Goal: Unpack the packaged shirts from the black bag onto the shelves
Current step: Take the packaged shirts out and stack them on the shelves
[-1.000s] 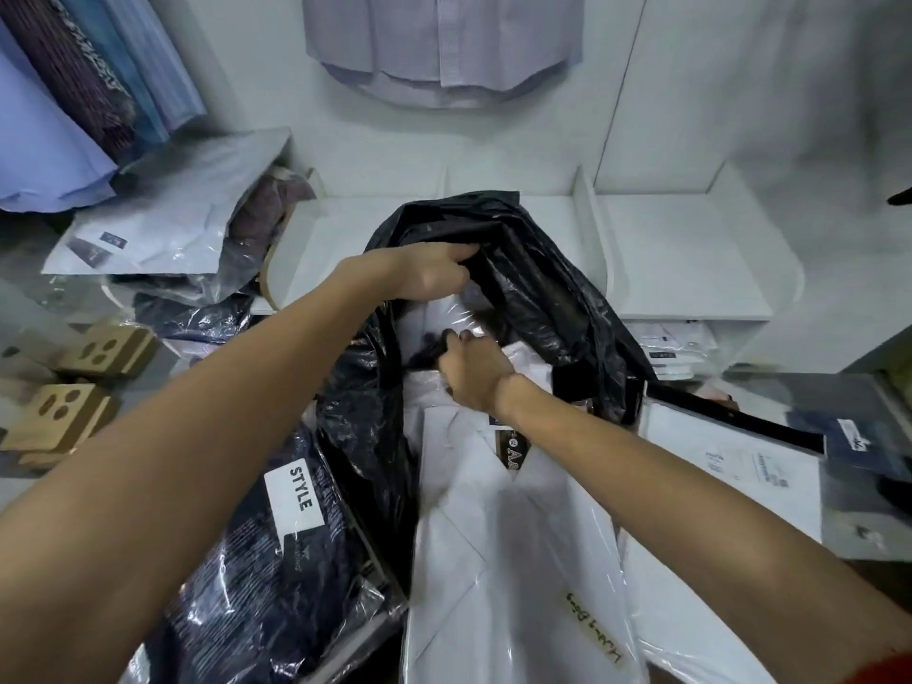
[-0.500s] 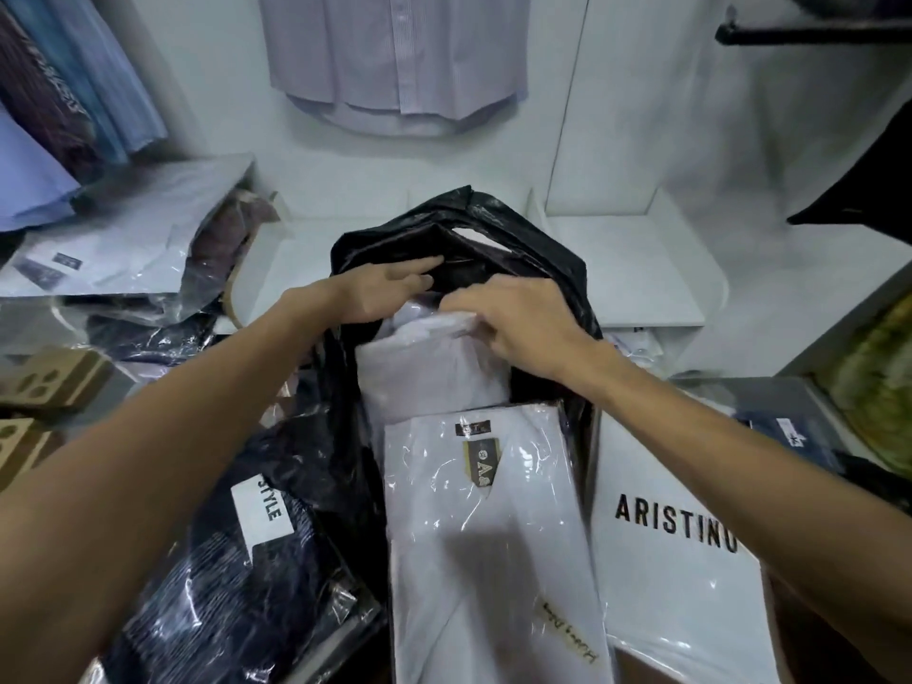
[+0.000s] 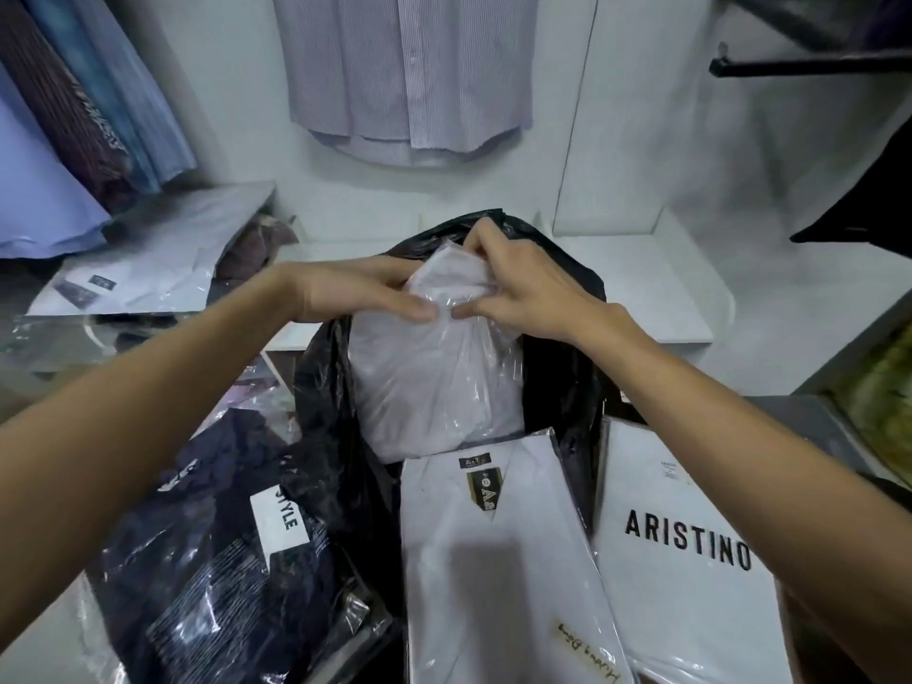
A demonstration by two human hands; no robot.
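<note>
We pinched the slippery, soft packaged shirt (image 3: 434,367) by its top edge with left hand (image 3: 365,293) and right hand (image 3: 528,293), judging it light.

**Readable text on the shirt packages**

A white package (image 3: 691,550) at lower right carries the brand name "ARISTINO" in large black capitals. A small label near its top edge is too small to read.

A dark navy package (image 3: 217,575) at lower left has a white label (image 3: 280,524) reading "STYLE", turned sideways, with the first letter partly cut off.

A white shirt package (image 3: 493,575) in the centre has a dark and gold tag (image 3: 486,490) at the collar starting with a large "A"; the rest is unclear. Near its lower edge is a handwritten gold note (image 3: 589,651), not legible.
</note>
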